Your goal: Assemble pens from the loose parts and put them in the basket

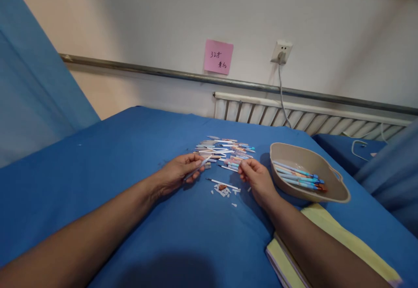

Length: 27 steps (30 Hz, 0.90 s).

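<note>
My left hand [178, 172] rests on the blue cloth and grips a slim pen barrel [199, 167] that points up and to the right. My right hand [256, 179] lies a little to the right, its fingertips pinched at the near edge of a loose pile of pens [225, 151]; what it pinches is too small to tell. Between the hands lie a white refill [224, 185] and several small white bits [224, 190]. A beige tray [339, 194] right of my right hand holds several assembled blue pens [298, 177].
The blue cloth [130, 157] covers the whole work surface. A yellow notebook [355, 244] lies under my right forearm. Behind stand a radiator [294, 116], a wall socket with a cable [281, 53] and a pink note [218, 57]. A blue curtain [29, 83] hangs at left.
</note>
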Motion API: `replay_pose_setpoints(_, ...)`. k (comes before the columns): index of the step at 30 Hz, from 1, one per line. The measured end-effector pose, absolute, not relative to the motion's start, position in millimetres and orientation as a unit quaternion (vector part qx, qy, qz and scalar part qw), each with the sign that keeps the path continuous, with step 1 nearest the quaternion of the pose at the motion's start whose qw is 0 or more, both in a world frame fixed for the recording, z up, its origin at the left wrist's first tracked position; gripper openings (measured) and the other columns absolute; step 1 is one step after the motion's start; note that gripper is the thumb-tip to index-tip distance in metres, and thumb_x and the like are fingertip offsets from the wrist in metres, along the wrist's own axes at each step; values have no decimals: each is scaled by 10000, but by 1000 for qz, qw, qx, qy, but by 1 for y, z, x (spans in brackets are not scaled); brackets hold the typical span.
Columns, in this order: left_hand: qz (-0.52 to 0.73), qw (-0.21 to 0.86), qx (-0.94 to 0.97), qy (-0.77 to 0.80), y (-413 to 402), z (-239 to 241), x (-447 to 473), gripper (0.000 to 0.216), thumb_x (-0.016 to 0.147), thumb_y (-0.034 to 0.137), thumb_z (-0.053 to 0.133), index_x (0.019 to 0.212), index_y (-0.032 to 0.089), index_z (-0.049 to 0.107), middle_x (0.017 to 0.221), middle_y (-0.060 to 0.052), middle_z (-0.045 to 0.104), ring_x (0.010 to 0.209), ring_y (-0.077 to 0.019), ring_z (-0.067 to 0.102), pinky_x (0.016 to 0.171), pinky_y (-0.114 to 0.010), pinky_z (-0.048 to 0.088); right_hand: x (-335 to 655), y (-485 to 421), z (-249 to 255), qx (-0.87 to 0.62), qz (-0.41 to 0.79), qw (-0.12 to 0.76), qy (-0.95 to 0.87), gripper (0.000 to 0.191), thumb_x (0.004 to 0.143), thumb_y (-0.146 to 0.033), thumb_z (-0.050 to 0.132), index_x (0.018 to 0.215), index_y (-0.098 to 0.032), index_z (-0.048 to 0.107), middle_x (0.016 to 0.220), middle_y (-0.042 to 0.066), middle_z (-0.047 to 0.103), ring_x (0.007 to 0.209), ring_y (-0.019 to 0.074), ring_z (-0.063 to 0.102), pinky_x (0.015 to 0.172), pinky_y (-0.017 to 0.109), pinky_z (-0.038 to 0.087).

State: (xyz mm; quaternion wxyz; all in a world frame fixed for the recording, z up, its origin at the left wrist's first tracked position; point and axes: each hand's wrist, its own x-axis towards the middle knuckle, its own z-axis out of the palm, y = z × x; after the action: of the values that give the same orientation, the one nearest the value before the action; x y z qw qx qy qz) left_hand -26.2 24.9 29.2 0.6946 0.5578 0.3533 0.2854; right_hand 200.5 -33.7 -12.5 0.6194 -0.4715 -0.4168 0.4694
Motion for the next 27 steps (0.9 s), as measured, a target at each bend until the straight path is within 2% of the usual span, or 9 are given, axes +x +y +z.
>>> replay_pose_setpoints(4,221,705,585,334,10,20,-15,269,781,364,636,915,145,556,763,-9,553,510,-54,440,407,-157,284,184,-42,-9,-441,540,557,-452,382,640,-468,716,892,-192,638,637,-18,612,521,101,514,494,223,383)
replay_pose_setpoints(7,193,707,604,313,-7,12,-4,301,792,417,606,923,153,550,769,-14,564,526,-64,458,432,-167,313,172,-50,-5,-424,553,540,-472,317,639,-447,722,772,-171,641,579,-20,600,484,88,486,487,222,386)
replay_pose_setpoints(11,171,676,642,320,-3,20,-8,267,815,414,555,912,165,557,734,1,551,484,-60,410,426,-174,282,180,-46,-6,-453,505,587,-442,313,674,-467,686,677,-169,588,553,-29,566,461,76,462,463,207,370)
replay_pose_setpoints(13,159,605,693,359,9,28,-18,265,820,411,528,926,172,572,728,-2,562,492,-74,418,442,-186,291,191,-39,-10,-473,471,630,-397,334,689,-496,661,684,-175,566,561,-31,557,456,76,455,448,203,359)
replay_pose_setpoints(16,166,365,817,415,27,37,-33,257,795,386,540,941,189,618,824,-35,628,672,-149,542,608,-239,395,205,-29,-16,-481,450,673,-338,347,669,-498,676,697,-175,552,581,-24,561,477,84,469,447,204,360)
replay_pose_setpoints(19,116,175,885,416,36,36,-42,266,782,356,538,988,222,640,949,-51,663,840,-221,585,738,-285,404,207,-27,-19,-479,460,668,-334,340,650,-472,704,702,-171,554,594,-24,575,490,82,480,458,201,362)
replay_pose_setpoints(23,75,128,916,374,37,26,-41,261,834,314,464,1010,226,637,1023,-56,659,928,-220,586,811,-289,402,200,-30,-19,-482,476,642,-360,344,617,-449,734,719,-167,564,596,-27,586,486,81,491,465,200,362)
replay_pose_setpoints(27,69,109,915,383,37,18,-37,238,844,325,462,952,200,634,983,-74,657,912,-224,587,806,-301,407,197,-33,-18,-490,479,623,-377,344,588,-436,750,724,-166,586,573,-36,574,479,83,492,464,201,349)
